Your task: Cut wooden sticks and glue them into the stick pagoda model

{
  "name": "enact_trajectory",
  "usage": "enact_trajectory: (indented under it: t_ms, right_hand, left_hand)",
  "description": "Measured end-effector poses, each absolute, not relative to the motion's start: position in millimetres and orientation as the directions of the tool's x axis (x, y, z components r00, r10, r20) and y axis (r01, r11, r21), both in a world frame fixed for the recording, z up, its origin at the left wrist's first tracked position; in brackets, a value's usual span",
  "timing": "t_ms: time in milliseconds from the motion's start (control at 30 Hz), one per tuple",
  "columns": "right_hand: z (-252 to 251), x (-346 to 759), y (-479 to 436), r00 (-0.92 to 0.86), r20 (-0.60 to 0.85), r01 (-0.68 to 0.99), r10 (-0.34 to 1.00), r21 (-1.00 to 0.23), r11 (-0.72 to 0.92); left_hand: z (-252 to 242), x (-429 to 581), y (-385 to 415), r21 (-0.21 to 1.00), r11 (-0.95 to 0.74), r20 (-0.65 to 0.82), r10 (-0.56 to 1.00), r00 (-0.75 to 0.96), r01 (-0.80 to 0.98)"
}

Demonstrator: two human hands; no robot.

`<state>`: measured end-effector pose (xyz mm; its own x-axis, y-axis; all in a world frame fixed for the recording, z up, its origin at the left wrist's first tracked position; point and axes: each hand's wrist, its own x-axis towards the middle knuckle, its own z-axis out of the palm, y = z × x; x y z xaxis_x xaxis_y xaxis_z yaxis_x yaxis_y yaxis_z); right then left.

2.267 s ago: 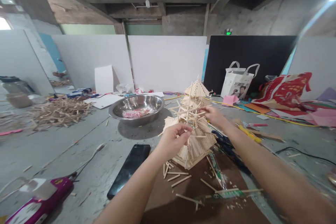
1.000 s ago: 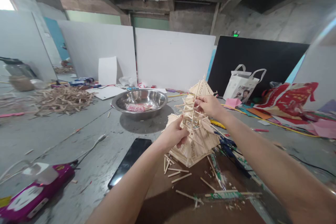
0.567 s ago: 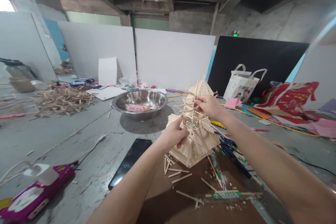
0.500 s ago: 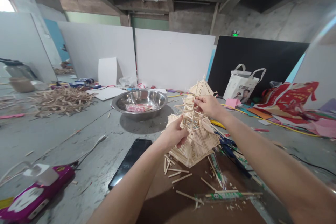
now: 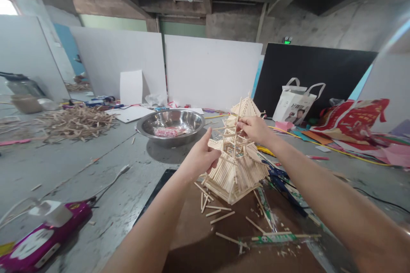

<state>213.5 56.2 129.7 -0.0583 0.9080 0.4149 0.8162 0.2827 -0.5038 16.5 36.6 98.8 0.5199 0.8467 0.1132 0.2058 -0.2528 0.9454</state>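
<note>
A model tower [image 5: 235,177] made of thin wooden sticks stands on a brown board [image 5: 198,239], with sloping roof-like sides and an open frame on top. My right hand [image 5: 255,130] pinches an upright wooden stick [image 5: 239,108] at the upper part of that frame. My left hand [image 5: 201,158] is just left of the tower, thumb raised and apart from the fingers, with nothing visible in it. Its fingertips come close to the roof edge; whether they touch I cannot tell. Behind my right hand rises another pointed stick roof [image 5: 250,106].
Cut sticks and green plastic wrappers [image 5: 278,237] lie in front of the tower. Blue-handled pliers [image 5: 285,185] are at its right. A steel basin [image 5: 171,136], a stick pile [image 5: 78,123], a purple power strip [image 5: 48,236] and a phone [image 5: 156,187], partly behind my left arm, lie leftward.
My left hand has drawn back to the left from the tower's front, its thumb now spread. My right hand stays in place on the upright stick.
</note>
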Motion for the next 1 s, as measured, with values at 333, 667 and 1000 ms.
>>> enact_trajectory:
  t_ms: [333, 667, 1000]
  right_hand:
    - [127, 216, 59, -0.079, 0.429, 0.835, 0.900, -0.464, 0.295]
    - [129, 214, 56, -0.069, 0.395, 0.796, 0.916, -0.532, 0.289]
    - [130, 214, 55, -0.044, 0.358, 0.782, 0.933, -0.568, 0.255]
  left_hand:
    - [99, 18, 36, 0.945, -0.242, 0.102, 0.857, 0.505, 0.219]
    - [106, 8, 44, 0.942, -0.249, 0.146, 0.906, 0.397, 0.223]
    - [105, 3, 38, 0.911, -0.305, 0.002, 0.674, 0.739, 0.276]
